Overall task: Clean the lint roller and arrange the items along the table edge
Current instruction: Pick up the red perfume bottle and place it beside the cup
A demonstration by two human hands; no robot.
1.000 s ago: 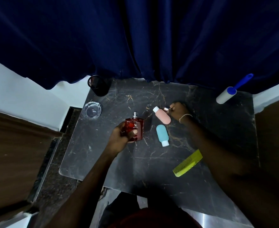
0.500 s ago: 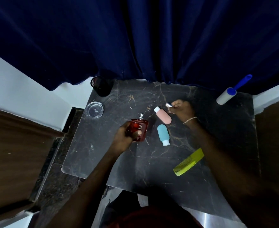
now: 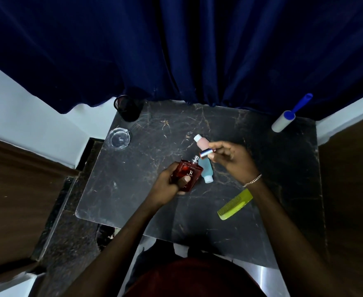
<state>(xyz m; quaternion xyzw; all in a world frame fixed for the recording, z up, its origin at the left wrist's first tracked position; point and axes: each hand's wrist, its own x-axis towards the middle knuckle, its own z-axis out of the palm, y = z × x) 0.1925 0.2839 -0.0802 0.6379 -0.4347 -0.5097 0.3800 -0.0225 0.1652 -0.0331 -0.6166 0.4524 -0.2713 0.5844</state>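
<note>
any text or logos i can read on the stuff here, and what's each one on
"R": a white logo letter on the front of the red perfume bottle held in the left hand.
A line of small print under that logo: too blurred to read.
Pink bottle, blue bottle, comb, lint roller: no text visible.

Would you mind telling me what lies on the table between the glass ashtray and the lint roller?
In the head view, between the glass ashtray and the lint roller there is only bare dark marble table; the pink bottle lies nearer the person.
</note>
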